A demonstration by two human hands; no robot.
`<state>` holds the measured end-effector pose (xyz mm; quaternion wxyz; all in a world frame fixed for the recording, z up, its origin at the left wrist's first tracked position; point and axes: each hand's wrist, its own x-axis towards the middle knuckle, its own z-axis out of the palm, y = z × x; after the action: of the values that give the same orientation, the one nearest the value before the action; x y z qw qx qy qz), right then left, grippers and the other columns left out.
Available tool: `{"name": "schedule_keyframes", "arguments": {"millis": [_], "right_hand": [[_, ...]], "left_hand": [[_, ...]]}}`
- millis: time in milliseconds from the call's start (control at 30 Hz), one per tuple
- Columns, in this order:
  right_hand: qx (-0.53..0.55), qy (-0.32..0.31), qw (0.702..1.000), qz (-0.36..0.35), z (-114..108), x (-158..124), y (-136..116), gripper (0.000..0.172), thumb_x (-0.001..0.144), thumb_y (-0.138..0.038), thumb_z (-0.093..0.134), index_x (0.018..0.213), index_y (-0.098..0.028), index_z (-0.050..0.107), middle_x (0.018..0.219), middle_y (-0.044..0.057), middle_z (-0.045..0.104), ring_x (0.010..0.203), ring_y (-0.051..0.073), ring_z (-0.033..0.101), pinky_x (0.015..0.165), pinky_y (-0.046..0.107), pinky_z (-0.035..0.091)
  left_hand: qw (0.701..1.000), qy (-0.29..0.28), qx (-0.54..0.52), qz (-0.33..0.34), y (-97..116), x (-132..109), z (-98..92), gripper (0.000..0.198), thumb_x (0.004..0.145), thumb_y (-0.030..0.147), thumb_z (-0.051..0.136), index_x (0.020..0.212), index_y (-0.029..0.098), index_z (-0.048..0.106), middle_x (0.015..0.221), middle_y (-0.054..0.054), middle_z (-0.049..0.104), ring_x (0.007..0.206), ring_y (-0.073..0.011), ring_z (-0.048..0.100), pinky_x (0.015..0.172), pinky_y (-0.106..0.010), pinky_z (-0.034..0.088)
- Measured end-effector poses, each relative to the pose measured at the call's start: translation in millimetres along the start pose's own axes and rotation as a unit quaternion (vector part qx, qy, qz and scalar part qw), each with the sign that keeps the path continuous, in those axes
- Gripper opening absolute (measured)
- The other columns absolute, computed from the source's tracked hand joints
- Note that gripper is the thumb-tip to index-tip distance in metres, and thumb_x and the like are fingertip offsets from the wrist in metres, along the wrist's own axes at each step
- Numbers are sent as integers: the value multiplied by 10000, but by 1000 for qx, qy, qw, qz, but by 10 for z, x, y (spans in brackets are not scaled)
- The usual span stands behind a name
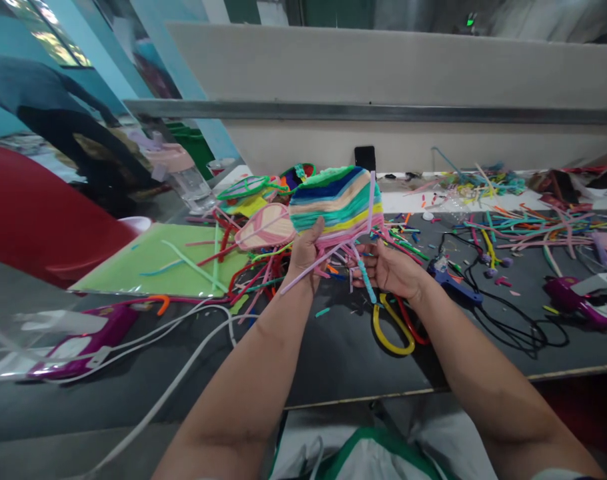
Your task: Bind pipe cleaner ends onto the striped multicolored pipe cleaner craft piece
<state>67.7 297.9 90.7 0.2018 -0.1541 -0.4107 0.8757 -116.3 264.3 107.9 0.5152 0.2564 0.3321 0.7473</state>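
Held up above the table is a round piece of striped pipe cleaners [336, 203] in green, blue, peach, teal, yellow and pink. My left hand [306, 253] grips its lower left edge, thumb across the front. At the lower right edge, my right hand [391, 270] has its fingers closed around the pink pipe cleaner ends; the fingertips are partly hidden. A lilac pipe cleaner [371, 203] stands up along the right side, and a light blue coiled stem [366, 275] hangs down beside my right fingers. A yellow-and-red scissors handle [393, 330] lies below my right hand.
Left lie a pink leaf-shaped piece [266, 227], a green sheet [158, 257] and a purple device [83, 340] with white cables. A blue glue gun [453, 285], black cord and loose pipe cleaners [533, 230] are right. A water bottle [183, 177] stands behind; a person bends at far left.
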Motion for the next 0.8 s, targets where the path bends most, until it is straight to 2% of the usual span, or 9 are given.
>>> {"name": "schedule_keyframes", "arguments": {"millis": [100,167,267,400,533,667,800], "right_hand": [[15,-4,1000,-22,22,2,-11,435,968,-475,239,1086,-208,562,898,66,678,738,159,652,742,379,535],[28,14,998,-59,23,12,-14,401,951,-502,297,1067,-228,565,870,51,670,689,140,624,643,307,535],[40,53,989,-130,2,47,-3,358,923,-523,382,1029,-241,574,833,33,656,603,102,562,478,182,441],[14,103,977,-188,-18,103,23,415,884,-570,436,1013,-212,602,773,31,639,548,88,521,404,155,353],[-22,151,967,-206,12,97,22,465,815,-620,510,970,-198,630,760,23,635,521,84,504,365,159,295],[-53,161,962,-212,29,56,6,326,697,-400,733,933,-197,639,764,6,649,507,70,489,352,144,227],[-52,156,967,-194,9,63,20,329,637,-295,774,918,-182,645,785,14,668,486,54,467,350,135,198]], "left_hand": [[998,-50,-31,10,39,-42,37,412,740,494,658,972,153,651,926,-78,724,943,-245,679,769,-341,571],[995,-81,-52,13,44,-66,58,379,773,508,617,968,184,648,965,-61,719,1027,-244,648,821,-362,561],[992,-110,-59,10,0,-82,93,288,784,453,634,915,197,638,973,-46,713,1092,-237,615,888,-388,536],[993,-111,-27,19,-105,-57,125,200,750,340,707,842,195,604,939,-22,705,1062,-222,629,897,-399,532],[994,-102,29,10,-146,-7,75,225,742,358,713,810,187,584,849,-7,689,912,-193,679,825,-368,564],[993,-102,65,-9,-108,24,22,252,711,350,738,784,166,581,797,-12,677,780,-184,693,730,-336,586],[993,-106,60,2,-60,29,26,194,703,271,735,808,170,607,829,-22,692,818,-198,692,752,-343,581]]}}
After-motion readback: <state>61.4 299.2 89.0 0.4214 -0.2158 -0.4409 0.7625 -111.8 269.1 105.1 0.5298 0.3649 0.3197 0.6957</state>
